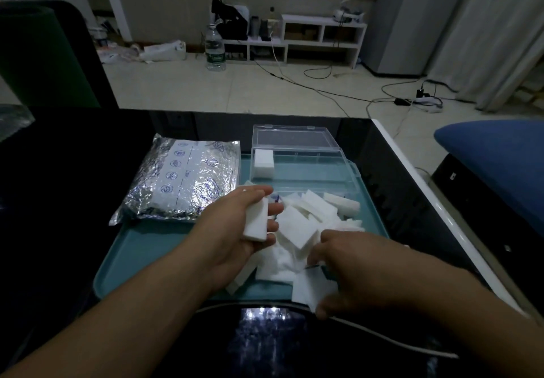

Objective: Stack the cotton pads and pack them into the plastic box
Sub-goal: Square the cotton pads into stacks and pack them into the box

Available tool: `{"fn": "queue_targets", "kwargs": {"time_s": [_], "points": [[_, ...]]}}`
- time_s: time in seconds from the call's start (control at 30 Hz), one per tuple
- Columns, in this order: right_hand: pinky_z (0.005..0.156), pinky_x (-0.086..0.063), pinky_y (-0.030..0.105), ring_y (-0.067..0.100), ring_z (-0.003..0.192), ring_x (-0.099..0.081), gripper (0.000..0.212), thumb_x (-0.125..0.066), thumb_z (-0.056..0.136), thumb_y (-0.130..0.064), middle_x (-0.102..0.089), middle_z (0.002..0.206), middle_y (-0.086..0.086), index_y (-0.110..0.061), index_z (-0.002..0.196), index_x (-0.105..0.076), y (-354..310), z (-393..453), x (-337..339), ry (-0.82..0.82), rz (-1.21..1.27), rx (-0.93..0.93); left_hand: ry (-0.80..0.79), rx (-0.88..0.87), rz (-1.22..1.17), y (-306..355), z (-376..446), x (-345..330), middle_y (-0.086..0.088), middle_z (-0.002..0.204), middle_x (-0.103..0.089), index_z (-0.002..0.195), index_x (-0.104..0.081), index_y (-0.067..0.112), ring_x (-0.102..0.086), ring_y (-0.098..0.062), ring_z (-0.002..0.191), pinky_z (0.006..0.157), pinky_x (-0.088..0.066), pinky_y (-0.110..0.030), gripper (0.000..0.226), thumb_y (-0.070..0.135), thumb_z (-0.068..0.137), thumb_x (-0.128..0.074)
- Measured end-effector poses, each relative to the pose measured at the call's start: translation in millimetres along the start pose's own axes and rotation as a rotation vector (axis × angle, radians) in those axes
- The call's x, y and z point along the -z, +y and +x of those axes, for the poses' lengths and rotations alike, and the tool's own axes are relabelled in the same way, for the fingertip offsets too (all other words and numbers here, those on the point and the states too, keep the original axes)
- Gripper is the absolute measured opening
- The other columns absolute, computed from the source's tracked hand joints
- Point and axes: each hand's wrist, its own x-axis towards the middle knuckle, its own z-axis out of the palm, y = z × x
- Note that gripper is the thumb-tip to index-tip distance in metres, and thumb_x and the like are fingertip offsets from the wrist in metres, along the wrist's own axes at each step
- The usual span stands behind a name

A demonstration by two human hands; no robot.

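My left hand [235, 227] holds a small stack of white cotton pads [255, 221] upright in its palm, above the teal tray [147, 260]. A loose pile of cotton pads [306, 218] lies on the tray's right half. My right hand [353, 265] reaches into the pile's near edge, its fingers curled on a pad [309, 288]. The clear plastic box [303, 168] stands open at the tray's far side, its lid tipped back. One stack of pads [263, 162] sits in the box's left end.
A silver foil bag [182, 180] lies on the tray's left rim. The tray rests on a dark glossy table [59, 201] with a white right edge. A blue cushion [497, 159] sits at right. Cables, a bottle and shelves are on the floor beyond.
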Motion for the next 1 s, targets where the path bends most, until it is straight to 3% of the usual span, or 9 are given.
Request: {"fn": "queue_targets", "kwargs": {"time_s": [0.17,0.3,0.37,0.43,0.53,0.63,0.7,0.8,1.0], "points": [[0.079,-0.043,0.029,0.02,0.106,-0.054,0.051,-0.073,0.078,-0.049,-0.05,0.121,-0.003,-0.021,0.118,-0.056,-10.0,9.4,-13.0,0.032,-0.029,0.021,0.006,0.014,0.011,-2.3,-0.4,-0.3,-0.008,0.069,-0.069,0.101,-0.065,0.01,-0.054,-0.016,0.05,0.053,-0.044,-0.028,0.017,0.016,0.097,-0.05],[0.075,-0.048,0.03,0.018,0.09,-0.058,0.029,-0.069,0.081,-0.046,-0.06,0.1,-0.002,-0.019,0.091,-0.062,-5.9,10.1,-11.2,0.071,0.081,0.064,0.004,0.017,0.02,-2.2,-1.6,1.2,-0.009,0.071,-0.068,0.103,-0.064,0.009,-0.054,-0.017,0.05,0.052,-0.044,-0.027,0.018,0.016,0.098,-0.049],[0.07,-0.048,0.027,0.011,0.079,-0.058,0.027,-0.068,0.083,-0.046,-0.063,0.088,-0.003,-0.021,0.09,-0.064,-1.8,5.8,-2.9,0.105,0.224,0.051,0.013,0.012,0.026,-1.7,-1.5,1.0,-0.011,0.074,-0.068,0.102,-0.064,0.008,-0.054,-0.017,0.05,0.052,-0.044,-0.027,0.017,0.015,0.097,-0.049],[0.069,-0.05,0.025,0.006,0.075,-0.059,0.025,-0.069,0.081,-0.048,-0.064,0.082,-0.006,-0.026,0.091,-0.066,2.5,0.4,7.5,0.195,0.4,0.028,0.029,-0.007,0.034,-2.2,-1.1,0.7,-0.012,0.077,-0.067,0.103,-0.064,0.008,-0.054,-0.017,0.051,0.052,-0.044,-0.027,0.017,0.015,0.097,-0.05],[0.066,-0.048,0.02,0.005,0.076,-0.06,0.022,-0.069,0.076,-0.05,-0.065,0.08,-0.013,-0.03,0.086,-0.068,8.4,-2.3,14.3,0.516,0.595,0.043,0.053,-0.016,0.021,-5.5,-0.2,-1.1,-0.011,0.075,-0.066,0.103,-0.064,0.008,-0.054,-0.017,0.051,0.049,-0.045,-0.026,0.015,0.015,0.096,-0.052],[0.065,-0.041,0.013,0.005,0.079,-0.058,0.024,-0.067,0.077,-0.05,-0.059,0.084,-0.016,-0.033,0.094,-0.065,6.6,2.4,9.1,0.736,0.543,0.125,0.009,0.061,-0.062,-9.5,0.4,-4.7,-0.015,0.08,-0.066,0.103,-0.064,0.006,-0.057,-0.022,0.057,0.054,-0.048,-0.03,0.022,0.024,0.094,-0.055],[0.072,-0.044,0.016,0.001,0.085,-0.055,0.037,-0.062,0.078,-0.053,-0.055,0.096,-0.017,-0.034,0.11,-0.062,1.7,8.2,1.8,0.736,0.426,0.163,-0.097,0.142,-0.14,-8.0,-2.3,-8.8,-0.02,0.091,-0.067,0.109,-0.062,0.004,-0.061,-0.028,0.068,0.06,-0.051,-0.033,0.039,0.038,0.098,-0.047],[0.079,-0.05,0.024,-0.001,0.093,-0.05,0.057,-0.058,0.077,-0.055,-0.05,0.108,-0.013,-0.031,0.128,-0.057,0.4,14.7,-6.7,0.701,0.363,0.156,-0.196,0.202,-0.217,-4.2,-7.6,-12.1,-0.019,0.085,-0.068,0.113,-0.061,0.001,-0.064,-0.031,0.067,0.05,-0.053,-0.028,0.052,0.047,0.1,-0.039],[0.074,-0.036,0.008,-0.004,0.094,-0.052,0.041,-0.057,0.08,-0.056,-0.052,0.1,-0.02,-0.044,0.119,-0.061,3.4,10.6,-1.2,0.725,0.516,0.12,-0.14,0.183,-0.203,-2.9,-8.3,-4.9,-0.025,0.108,-0.069,0.123,-0.06,-0.001,-0.063,-0.029,0.08,0.073,-0.054,-0.041,0.059,0.048,0.099,-0.038]]}}
